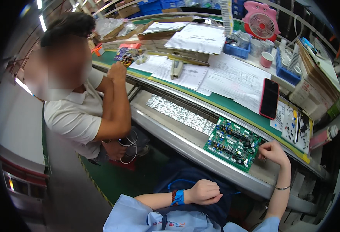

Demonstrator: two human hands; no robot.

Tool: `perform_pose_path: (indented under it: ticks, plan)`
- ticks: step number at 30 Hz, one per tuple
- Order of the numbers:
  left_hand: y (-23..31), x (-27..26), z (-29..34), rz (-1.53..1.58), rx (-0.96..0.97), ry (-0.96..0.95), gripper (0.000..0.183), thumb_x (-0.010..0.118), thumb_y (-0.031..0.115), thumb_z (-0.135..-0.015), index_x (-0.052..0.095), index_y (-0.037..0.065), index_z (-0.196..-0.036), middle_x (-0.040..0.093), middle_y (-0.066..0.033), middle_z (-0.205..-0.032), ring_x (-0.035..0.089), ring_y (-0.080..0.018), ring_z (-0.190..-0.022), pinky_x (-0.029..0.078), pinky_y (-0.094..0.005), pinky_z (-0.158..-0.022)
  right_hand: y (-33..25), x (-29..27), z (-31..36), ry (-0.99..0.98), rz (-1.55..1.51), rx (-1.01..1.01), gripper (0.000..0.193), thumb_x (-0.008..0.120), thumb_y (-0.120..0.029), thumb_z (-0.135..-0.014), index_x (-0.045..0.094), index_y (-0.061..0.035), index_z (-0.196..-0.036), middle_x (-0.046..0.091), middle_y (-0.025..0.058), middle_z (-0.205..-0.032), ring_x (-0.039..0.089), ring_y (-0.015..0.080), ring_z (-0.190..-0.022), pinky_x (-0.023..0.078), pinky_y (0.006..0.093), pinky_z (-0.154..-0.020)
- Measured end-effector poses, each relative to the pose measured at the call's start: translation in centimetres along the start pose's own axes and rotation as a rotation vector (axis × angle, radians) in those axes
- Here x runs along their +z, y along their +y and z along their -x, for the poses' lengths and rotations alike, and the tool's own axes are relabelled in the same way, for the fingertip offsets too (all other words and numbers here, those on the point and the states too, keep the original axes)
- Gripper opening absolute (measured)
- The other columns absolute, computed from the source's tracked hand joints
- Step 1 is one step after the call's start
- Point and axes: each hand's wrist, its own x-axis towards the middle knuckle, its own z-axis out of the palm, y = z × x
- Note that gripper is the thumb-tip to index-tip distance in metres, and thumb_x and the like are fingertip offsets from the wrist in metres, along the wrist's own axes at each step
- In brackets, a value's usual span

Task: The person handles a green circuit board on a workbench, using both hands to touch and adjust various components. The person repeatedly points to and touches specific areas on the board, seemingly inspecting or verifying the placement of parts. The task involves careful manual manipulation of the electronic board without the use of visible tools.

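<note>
Green circuit board lies across the conveyor, just left of the right grip; that one's half curled, fingertips near the board's right edge, and I can't tell whether they hold anything; the left grip is a loose fist over the lap, its inside hidden; silvery sheet runs up to the board's left edge, bare bed shows rightward; small black parts dot a white tray; a blue bin holds pale, round pieces.
</note>
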Motion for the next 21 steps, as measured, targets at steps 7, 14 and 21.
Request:
perform_pose_path:
  ticks: [7,14,21]
  plan:
    - [0.2,0.1,0.1,-0.030,0.033,0.004,0.022,0.065,0.003,-0.073,0.047,0.007,-0.060,0.042,-0.0049,-0.058,0.045,-0.0217,-0.048,0.035,-0.0329,-0.042,0.6,0.2,-0.2,0.041,0.001,-0.031,0.021,0.053,-0.010,-0.082,0.064,0.0065,-0.074,0.064,0.0088,-0.063,0.060,0.0112,-0.056,0.049,0.0239,-0.054]
    - [0.1,0.4,-0.7,-0.022,0.059,0.008,0.022,0.063,0.004,-0.075,0.047,0.007,-0.061,0.042,-0.0049,-0.058,0.046,-0.0218,-0.048,0.035,-0.0334,-0.042,0.2,0.0,-0.2,0.019,0.014,-0.070,0.021,0.052,-0.009,-0.082,0.060,0.0066,-0.071,0.063,0.0083,-0.063,0.061,0.0116,-0.058,0.049,0.0236,-0.055]
    - [-0.8,1.2,-2.7,-0.033,0.130,-0.019,0.025,0.064,0.009,-0.077,0.045,0.007,-0.060,0.041,-0.0055,-0.057,0.045,-0.0221,-0.050,0.036,-0.0341,-0.044,0.2,0.0,-0.1,0.036,0.006,-0.050,0.020,0.052,-0.009,-0.081,0.062,0.0065,-0.072,0.063,0.0083,-0.064,0.061,0.0111,-0.059,0.049,0.0236,-0.056]
